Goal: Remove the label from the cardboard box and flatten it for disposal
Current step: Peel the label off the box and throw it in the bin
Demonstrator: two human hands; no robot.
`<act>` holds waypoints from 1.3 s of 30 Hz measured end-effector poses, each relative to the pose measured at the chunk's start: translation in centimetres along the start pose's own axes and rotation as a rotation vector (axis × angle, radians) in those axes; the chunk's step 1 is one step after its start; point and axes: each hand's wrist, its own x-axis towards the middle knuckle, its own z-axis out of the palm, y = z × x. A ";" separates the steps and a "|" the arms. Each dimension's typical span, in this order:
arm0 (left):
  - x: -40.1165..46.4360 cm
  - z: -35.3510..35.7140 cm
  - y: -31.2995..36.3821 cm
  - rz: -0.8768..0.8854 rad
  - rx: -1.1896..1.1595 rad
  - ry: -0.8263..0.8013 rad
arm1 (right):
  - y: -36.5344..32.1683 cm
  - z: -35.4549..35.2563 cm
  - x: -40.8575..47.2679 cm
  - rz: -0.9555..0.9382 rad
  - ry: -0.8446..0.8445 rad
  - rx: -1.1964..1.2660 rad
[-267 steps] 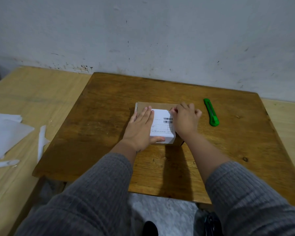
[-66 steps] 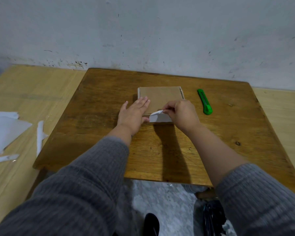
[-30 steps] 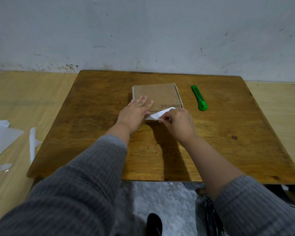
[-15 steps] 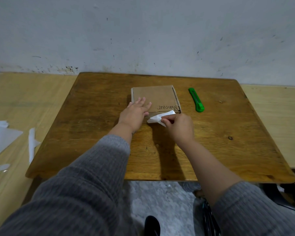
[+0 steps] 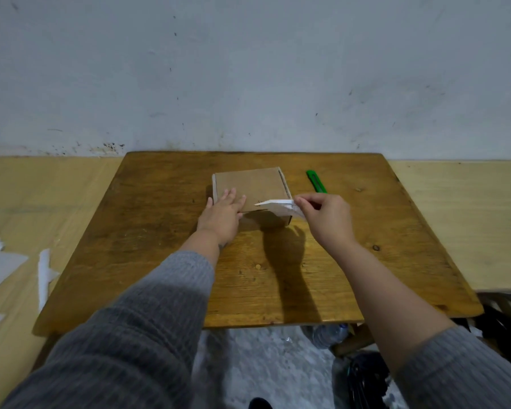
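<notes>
**Label lifted at the box's near right corner**

The cardboard box (image 5: pixel 250 188) sits flat on the dark wooden table (image 5: pixel 160 231), a little beyond the table's middle and toward the wall (image 5: pixel 248 69). It is nearly square, its sides running roughly parallel to the table's edges, and its closed top faces up.

The left hand (image 5: pixel 223 215) lies palm down on the box's near left corner, fingers spread and pointing toward the wall, pressing the box to the table and gripping nothing.

The right hand (image 5: pixel 326 219) hovers just off the box's near right corner, thumb and fingertips pinched on the white label (image 5: pixel 279 206). The label is raised off the box top; its long axis runs left to right along the box's near edge, with a pointed tip aimed leftward over the top. Whether any part of it sticks to the cardboard, I cannot tell.

A green utility knife (image 5: pixel 316 181) lies on the table just right of the box, its long axis running from the wall side toward the right hand. White paper scraps (image 5: pixel 45 276) lie well to the left of the box, on the paler surface beside the table.
</notes>
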 end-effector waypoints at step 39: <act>-17.0 -5.5 11.5 0.545 -0.541 0.490 | -2.8 -11.3 -14.3 -0.077 -0.092 0.196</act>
